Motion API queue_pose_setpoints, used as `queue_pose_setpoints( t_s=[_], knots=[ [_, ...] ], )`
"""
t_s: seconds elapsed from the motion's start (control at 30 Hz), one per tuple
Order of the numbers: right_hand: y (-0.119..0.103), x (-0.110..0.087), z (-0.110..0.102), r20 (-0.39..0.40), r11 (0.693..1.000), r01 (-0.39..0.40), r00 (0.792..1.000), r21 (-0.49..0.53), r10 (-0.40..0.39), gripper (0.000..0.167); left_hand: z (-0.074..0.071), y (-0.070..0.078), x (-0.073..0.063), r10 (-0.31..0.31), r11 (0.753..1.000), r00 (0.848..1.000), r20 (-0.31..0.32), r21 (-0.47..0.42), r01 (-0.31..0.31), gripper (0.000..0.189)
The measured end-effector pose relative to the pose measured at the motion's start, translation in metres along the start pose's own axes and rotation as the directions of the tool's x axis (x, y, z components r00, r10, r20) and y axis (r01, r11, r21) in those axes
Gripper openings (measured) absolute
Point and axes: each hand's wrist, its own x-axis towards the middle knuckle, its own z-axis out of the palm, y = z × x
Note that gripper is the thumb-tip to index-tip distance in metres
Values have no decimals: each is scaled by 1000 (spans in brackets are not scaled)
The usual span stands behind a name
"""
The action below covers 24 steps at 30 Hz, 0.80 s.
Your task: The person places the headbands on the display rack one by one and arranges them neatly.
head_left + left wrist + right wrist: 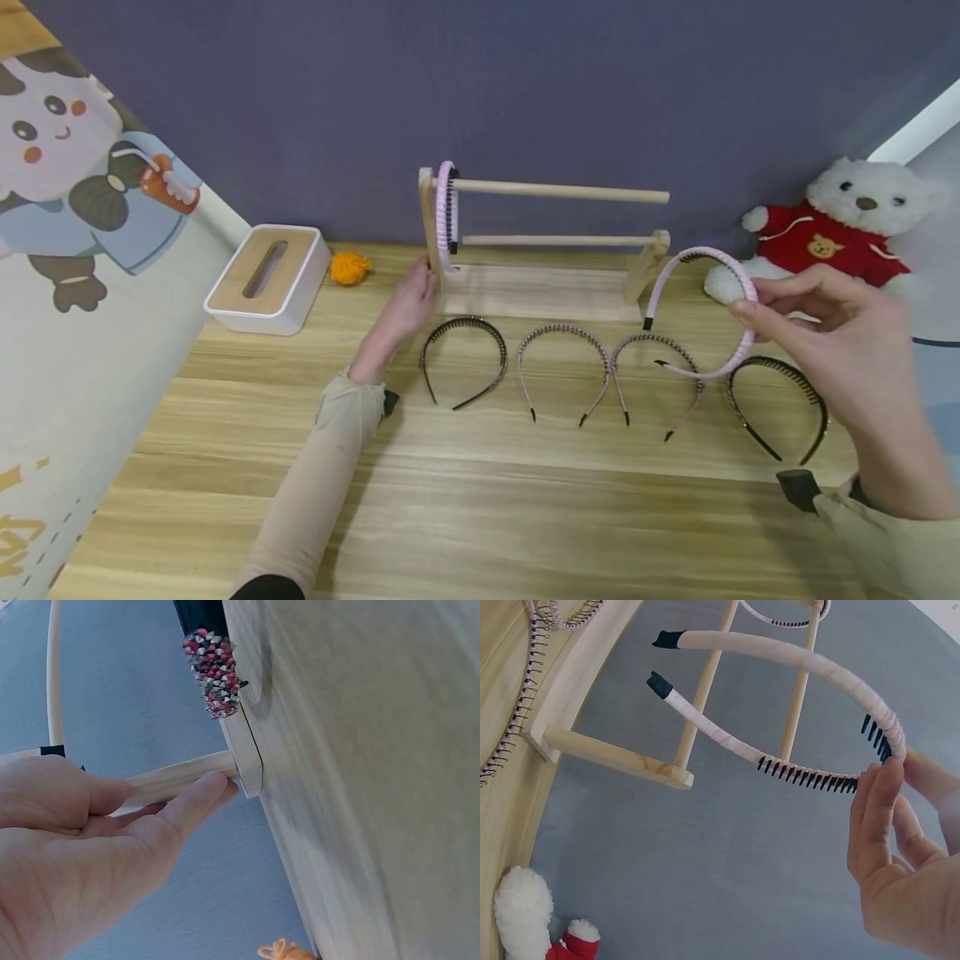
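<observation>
R hand (847, 342): fingers pinched on pink wrapped headband (799, 657) at its arch, comb teeth inside; tips aim L, twd the wooden stand (540, 293). Band's held up off worktop (480, 517), by the stand's R end, on the person's side. Key relation: stand's upper rod (555, 190) runs L–R, free end facing R, so R hand's nearer that end. L hand (408, 304) has fingers clamped on stand's L post (429, 221), low down. 2nd pink headband (444, 208) hangs on upper rod, next to L post. 4 other headbands (566, 327) lie in front of stand; white bear (847, 237) to its R.
</observation>
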Motion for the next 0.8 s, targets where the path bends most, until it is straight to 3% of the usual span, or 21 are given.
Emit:
queue_pose_setpoints(
  t_s=[0.17, 0.33, 0.4, 0.47, 0.63, 0.73, 0.8],
  knots=[
    [-2, 3, 0, -21, 1000, 3, 1000, -9, -4, 25, -1, 3, 0, -1, 1000, 1000, 16, -26, 1, 52],
    [-5, 7, 0, -43, 999, 0, 999, -33, -1, 25, 15, -52, 28, 19, 1000, 1000, -9, 1, -19, 55],
    [-7, 9, 0, -47, 999, -1, 999, -43, -1, 26, 19, -63, 32, 29, 1000, 999, -16, 0, -29, 56],
    [-8, 11, 0, -47, 999, 4, 999, -43, -6, 26, 17, -56, 30, 22, 1000, 1000, -8, -1, -22, 56],
    [-8, 18, -1, -41, 999, 22, 999, -25, -23, 25, 0, -1, 4, -30, 999, 999, 33, -23, 31, 54],
    [-7, 21, -1, -48, 999, 27, 998, -24, -28, 23, -1, 4, 0, -26, 1000, 999, 27, -14, 26, 54],
    [-8, 23, -1, -51, 999, 21, 998, -26, -23, 22, 4, -15, 8, -2, 1000, 1000, 12, 1, 2, 55]
  ],
)
